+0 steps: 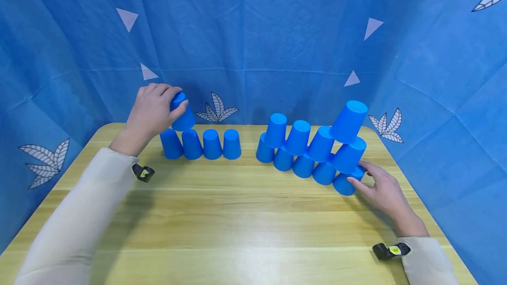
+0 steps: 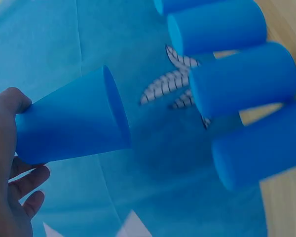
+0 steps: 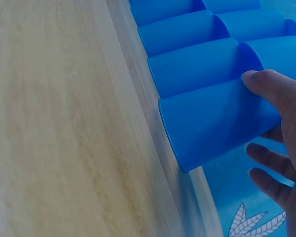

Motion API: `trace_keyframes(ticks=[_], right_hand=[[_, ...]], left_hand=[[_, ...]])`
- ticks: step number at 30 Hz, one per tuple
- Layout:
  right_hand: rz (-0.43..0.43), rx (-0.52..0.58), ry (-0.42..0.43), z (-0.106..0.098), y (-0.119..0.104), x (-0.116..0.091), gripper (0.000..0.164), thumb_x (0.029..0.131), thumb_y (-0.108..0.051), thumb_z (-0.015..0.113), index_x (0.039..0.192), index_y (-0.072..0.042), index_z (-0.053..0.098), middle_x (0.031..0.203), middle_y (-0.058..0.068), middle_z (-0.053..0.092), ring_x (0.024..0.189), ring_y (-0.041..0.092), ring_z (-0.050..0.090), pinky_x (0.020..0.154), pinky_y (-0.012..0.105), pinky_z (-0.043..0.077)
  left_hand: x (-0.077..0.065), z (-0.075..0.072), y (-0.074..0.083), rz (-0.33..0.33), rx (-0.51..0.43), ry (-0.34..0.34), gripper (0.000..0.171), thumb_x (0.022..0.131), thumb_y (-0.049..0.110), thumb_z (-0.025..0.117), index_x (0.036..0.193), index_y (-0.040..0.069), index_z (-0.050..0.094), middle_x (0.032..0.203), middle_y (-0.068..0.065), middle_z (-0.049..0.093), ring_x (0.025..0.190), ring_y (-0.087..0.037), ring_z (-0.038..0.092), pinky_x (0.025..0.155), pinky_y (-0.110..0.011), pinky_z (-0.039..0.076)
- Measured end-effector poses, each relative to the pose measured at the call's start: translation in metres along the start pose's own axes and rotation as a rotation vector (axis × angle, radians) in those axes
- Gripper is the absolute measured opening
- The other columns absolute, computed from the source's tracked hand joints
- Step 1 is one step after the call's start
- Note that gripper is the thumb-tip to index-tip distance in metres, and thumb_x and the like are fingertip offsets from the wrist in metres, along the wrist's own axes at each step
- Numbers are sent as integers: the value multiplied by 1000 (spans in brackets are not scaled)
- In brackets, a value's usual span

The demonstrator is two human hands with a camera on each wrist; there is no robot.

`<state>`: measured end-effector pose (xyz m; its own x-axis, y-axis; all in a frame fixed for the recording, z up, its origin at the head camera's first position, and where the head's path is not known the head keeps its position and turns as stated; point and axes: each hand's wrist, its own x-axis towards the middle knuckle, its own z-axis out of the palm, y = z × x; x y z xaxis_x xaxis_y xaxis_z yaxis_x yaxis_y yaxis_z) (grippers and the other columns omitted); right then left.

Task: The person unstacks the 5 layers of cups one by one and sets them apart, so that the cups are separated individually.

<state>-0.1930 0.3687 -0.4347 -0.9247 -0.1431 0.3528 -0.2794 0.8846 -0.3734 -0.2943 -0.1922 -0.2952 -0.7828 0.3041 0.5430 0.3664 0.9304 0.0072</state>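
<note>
My left hand (image 1: 152,107) pinches an upside-down blue cup (image 1: 184,115) between thumb and fingers, close over the left end of a row of several upturned blue cups (image 1: 212,145). In the left wrist view the wide open rim of the held cup (image 2: 74,121) points toward that row. At the right, my right hand (image 1: 386,192) grips the end cup (image 1: 343,184) of a stack's bottom row, thumb on its near side and fingers behind. Above that end, a second-row cup (image 1: 349,156) carries one cup (image 1: 349,122) on the third level.
The stack's second row, with a cup (image 1: 298,139) near its left, straddles the gaps of the bottom row, which slants toward me on the right. A wooden table (image 1: 237,214) bears everything. Close behind its far edge hangs a blue patterned cloth (image 1: 277,47), also along both sides.
</note>
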Motion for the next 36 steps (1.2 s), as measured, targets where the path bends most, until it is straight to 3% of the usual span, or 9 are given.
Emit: trace_keyframes(ticks=[10, 22, 29, 36], right_hand=[[-5, 10, 5, 0, -1, 0, 59, 92, -35, 69, 132, 3, 52, 120, 29, 60, 110, 50, 54, 84, 66, 43], [-9, 4, 12, 1, 1, -1, 59, 91, -35, 70, 133, 3, 52, 119, 28, 61, 108, 49, 56, 80, 64, 46], [-5, 8, 12, 1, 1, -2, 59, 91, -35, 70, 132, 3, 52, 120, 29, 60, 110, 50, 55, 84, 66, 44], [-9, 5, 17, 1, 1, -1, 59, 91, -35, 70, 133, 3, 52, 119, 28, 60, 110, 49, 56, 83, 65, 44]], left_hand=[[-21, -4, -38, -154, 3, -55, 47, 100, 33, 54, 129, -2, 56, 127, -28, 55, 120, -48, 44, 95, -64, 31], [-41, 10, -79, -297, -39, -115, 54, 101, 39, 48, 133, -4, 51, 130, -32, 49, 119, -52, 39, 93, -66, 28], [-53, 27, -94, -333, -59, -172, 57, 102, 42, 45, 135, -5, 48, 132, -33, 45, 120, -53, 36, 95, -67, 26], [-64, 48, -100, -333, -77, -225, 58, 101, 42, 46, 135, -6, 46, 133, -33, 44, 122, -54, 35, 93, -68, 27]])
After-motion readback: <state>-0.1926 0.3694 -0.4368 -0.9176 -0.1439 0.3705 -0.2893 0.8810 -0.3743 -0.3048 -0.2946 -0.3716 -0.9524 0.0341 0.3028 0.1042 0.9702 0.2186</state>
